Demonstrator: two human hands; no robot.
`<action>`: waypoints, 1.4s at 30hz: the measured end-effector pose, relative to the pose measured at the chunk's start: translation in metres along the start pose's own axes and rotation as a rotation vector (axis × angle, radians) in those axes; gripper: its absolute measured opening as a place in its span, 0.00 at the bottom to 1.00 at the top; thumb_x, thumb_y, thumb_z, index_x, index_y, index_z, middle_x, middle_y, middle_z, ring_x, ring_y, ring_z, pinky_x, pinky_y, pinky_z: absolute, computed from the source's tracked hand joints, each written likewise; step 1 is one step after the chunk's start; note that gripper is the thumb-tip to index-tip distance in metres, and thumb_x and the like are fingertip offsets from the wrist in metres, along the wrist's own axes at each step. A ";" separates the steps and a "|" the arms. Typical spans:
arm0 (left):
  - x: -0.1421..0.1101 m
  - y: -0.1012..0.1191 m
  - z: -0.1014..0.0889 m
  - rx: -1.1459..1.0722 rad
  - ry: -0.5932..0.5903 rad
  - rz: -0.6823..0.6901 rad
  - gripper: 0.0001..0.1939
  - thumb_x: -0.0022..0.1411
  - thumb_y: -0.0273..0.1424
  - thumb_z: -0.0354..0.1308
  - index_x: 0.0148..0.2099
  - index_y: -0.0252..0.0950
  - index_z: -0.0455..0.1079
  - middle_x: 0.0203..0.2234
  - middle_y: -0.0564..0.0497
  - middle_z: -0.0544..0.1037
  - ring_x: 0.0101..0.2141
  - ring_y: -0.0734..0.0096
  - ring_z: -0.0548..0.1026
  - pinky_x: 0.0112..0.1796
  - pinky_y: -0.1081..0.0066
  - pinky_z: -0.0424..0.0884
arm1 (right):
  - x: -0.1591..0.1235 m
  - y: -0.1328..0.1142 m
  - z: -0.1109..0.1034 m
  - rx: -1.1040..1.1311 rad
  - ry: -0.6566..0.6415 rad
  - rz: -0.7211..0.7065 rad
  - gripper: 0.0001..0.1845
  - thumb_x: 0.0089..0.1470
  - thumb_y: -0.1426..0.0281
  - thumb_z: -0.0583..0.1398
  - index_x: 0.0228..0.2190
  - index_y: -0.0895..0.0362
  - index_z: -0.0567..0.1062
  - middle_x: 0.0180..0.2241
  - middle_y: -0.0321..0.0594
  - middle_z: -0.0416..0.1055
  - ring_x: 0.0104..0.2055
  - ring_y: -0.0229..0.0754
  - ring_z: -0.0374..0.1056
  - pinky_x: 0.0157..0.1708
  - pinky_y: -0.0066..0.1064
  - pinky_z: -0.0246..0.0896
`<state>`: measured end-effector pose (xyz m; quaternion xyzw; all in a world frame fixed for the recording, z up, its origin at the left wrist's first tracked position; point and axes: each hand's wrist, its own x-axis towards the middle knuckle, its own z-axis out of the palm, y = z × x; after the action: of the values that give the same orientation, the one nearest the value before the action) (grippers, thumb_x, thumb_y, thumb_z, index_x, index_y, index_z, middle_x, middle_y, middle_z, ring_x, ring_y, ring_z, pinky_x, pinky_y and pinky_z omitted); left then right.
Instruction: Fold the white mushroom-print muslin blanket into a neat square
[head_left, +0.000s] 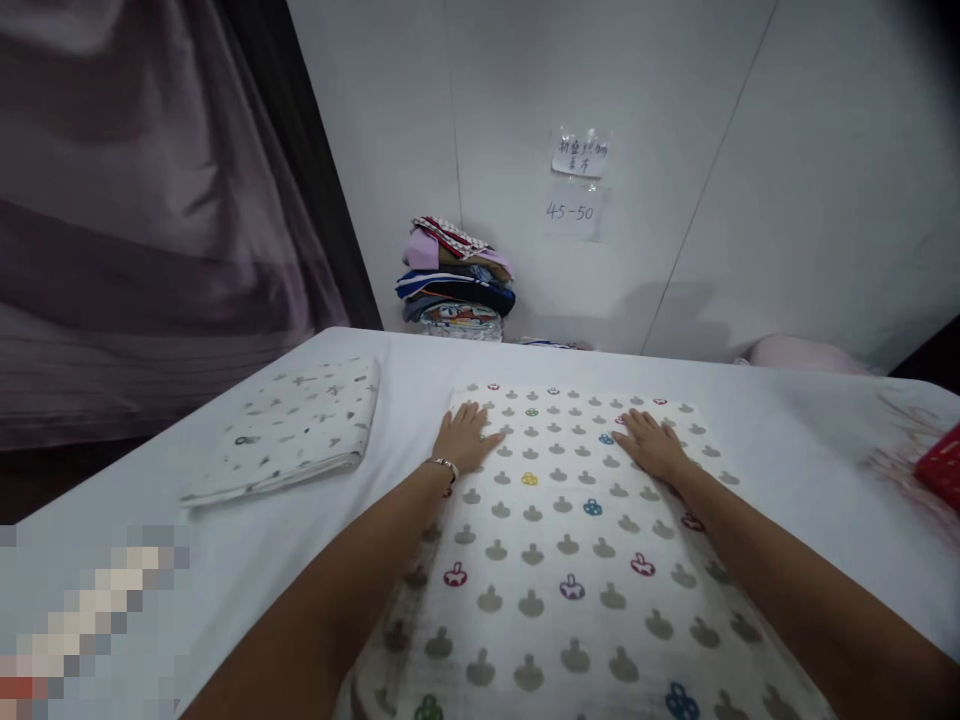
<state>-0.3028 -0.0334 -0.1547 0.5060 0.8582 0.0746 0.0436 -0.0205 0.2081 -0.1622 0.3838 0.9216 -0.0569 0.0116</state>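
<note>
A white cloth (544, 530) printed with grey and coloured mushrooms lies spread in front of me, its near end running out of view at the bottom. Flat on its far left part rests my left hand (466, 440), fingers spread, with a bracelet at the wrist. My right hand (651, 445) lies palm down near the far right edge, its fingers also apart. Neither hand grips anything. To the left sits a folded white cloth (300, 425) with small dark prints, apart from both hands.
The white-covered table (412, 365) reaches a wall carrying handwritten paper signs (574, 212). Behind its far edge rises a stack of folded fabrics (456, 285). A red item (941, 468) with pale fringe is at the right edge. A curtain (150, 200) hangs on the left.
</note>
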 end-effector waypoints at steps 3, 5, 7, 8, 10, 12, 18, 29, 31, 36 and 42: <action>0.007 -0.003 -0.002 0.001 0.004 -0.012 0.36 0.62 0.55 0.36 0.64 0.38 0.51 0.65 0.44 0.48 0.64 0.55 0.44 0.59 0.50 0.42 | 0.007 0.008 -0.004 -0.022 0.040 -0.003 0.35 0.59 0.50 0.39 0.60 0.55 0.56 0.65 0.43 0.43 0.66 0.52 0.37 0.60 0.53 0.38; 0.015 -0.005 -0.005 0.014 0.019 -0.028 0.37 0.61 0.55 0.37 0.64 0.37 0.52 0.65 0.43 0.48 0.64 0.55 0.44 0.59 0.50 0.42 | 0.014 0.020 -0.006 -0.037 0.067 0.050 0.35 0.59 0.50 0.39 0.60 0.56 0.55 0.65 0.45 0.43 0.66 0.53 0.37 0.60 0.55 0.38; 0.024 -0.010 -0.008 0.024 0.017 -0.050 0.37 0.61 0.55 0.36 0.64 0.36 0.52 0.65 0.43 0.47 0.64 0.55 0.44 0.59 0.49 0.42 | 0.021 0.036 -0.006 -0.038 0.066 0.121 0.36 0.58 0.49 0.39 0.61 0.55 0.55 0.65 0.45 0.44 0.65 0.53 0.39 0.59 0.56 0.39; 0.027 -0.013 -0.008 0.025 0.013 -0.061 0.37 0.61 0.54 0.36 0.64 0.36 0.51 0.65 0.44 0.47 0.64 0.55 0.43 0.59 0.48 0.43 | 0.024 0.045 -0.005 -0.037 0.060 0.146 0.36 0.58 0.49 0.39 0.61 0.55 0.54 0.65 0.44 0.44 0.65 0.54 0.39 0.59 0.56 0.39; 0.032 -0.019 -0.008 0.023 0.006 -0.068 0.37 0.61 0.55 0.35 0.64 0.37 0.51 0.65 0.45 0.46 0.64 0.56 0.43 0.59 0.48 0.43 | 0.028 0.058 -0.003 -0.041 0.058 0.168 0.37 0.58 0.49 0.39 0.61 0.55 0.53 0.65 0.43 0.43 0.65 0.53 0.39 0.59 0.56 0.39; 0.034 -0.021 -0.007 0.020 0.006 -0.063 0.36 0.61 0.55 0.36 0.64 0.38 0.50 0.65 0.45 0.46 0.64 0.56 0.42 0.59 0.48 0.43 | 0.030 0.063 -0.003 -0.047 0.058 0.165 0.37 0.58 0.49 0.39 0.62 0.55 0.52 0.65 0.42 0.42 0.66 0.53 0.38 0.60 0.55 0.39; 0.013 -0.013 -0.017 -0.008 -0.055 -0.060 0.35 0.62 0.52 0.38 0.65 0.37 0.49 0.66 0.44 0.44 0.64 0.57 0.40 0.59 0.48 0.44 | -0.004 0.058 -0.008 -0.040 0.031 0.156 0.33 0.59 0.52 0.39 0.60 0.54 0.56 0.64 0.43 0.45 0.66 0.50 0.40 0.59 0.54 0.41; -0.197 -0.034 -0.026 -0.059 -0.107 0.199 0.33 0.64 0.47 0.43 0.66 0.39 0.47 0.65 0.44 0.47 0.64 0.59 0.44 0.59 0.53 0.47 | -0.252 0.144 0.062 0.226 0.229 -0.038 0.30 0.50 0.52 0.51 0.55 0.38 0.63 0.59 0.46 0.57 0.62 0.54 0.50 0.54 0.54 0.54; -0.226 -0.038 -0.025 -0.069 -0.088 0.193 0.32 0.65 0.46 0.42 0.66 0.39 0.48 0.65 0.44 0.48 0.64 0.60 0.46 0.59 0.55 0.48 | -0.289 0.149 0.071 0.251 0.291 -0.006 0.32 0.49 0.52 0.53 0.57 0.35 0.60 0.58 0.47 0.59 0.60 0.55 0.52 0.54 0.57 0.54; -0.272 -0.042 -0.024 -0.115 -0.001 0.151 0.28 0.66 0.44 0.42 0.63 0.36 0.55 0.62 0.43 0.55 0.62 0.61 0.53 0.59 0.57 0.52 | -0.344 0.139 0.063 0.300 0.266 0.066 0.35 0.50 0.51 0.52 0.59 0.42 0.58 0.58 0.51 0.59 0.62 0.56 0.48 0.58 0.55 0.50; -0.305 -0.029 -0.028 -0.225 0.227 0.272 0.18 0.66 0.37 0.46 0.54 0.38 0.67 0.56 0.46 0.67 0.55 0.66 0.64 0.55 0.62 0.61 | -0.371 0.108 0.036 0.241 0.353 -0.160 0.29 0.53 0.57 0.51 0.58 0.38 0.59 0.60 0.42 0.57 0.64 0.51 0.45 0.62 0.51 0.44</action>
<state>-0.1845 -0.3161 -0.1318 0.5976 0.7676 0.2317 -0.0078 0.3169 0.0180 -0.1844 0.3123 0.9233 -0.0993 -0.2001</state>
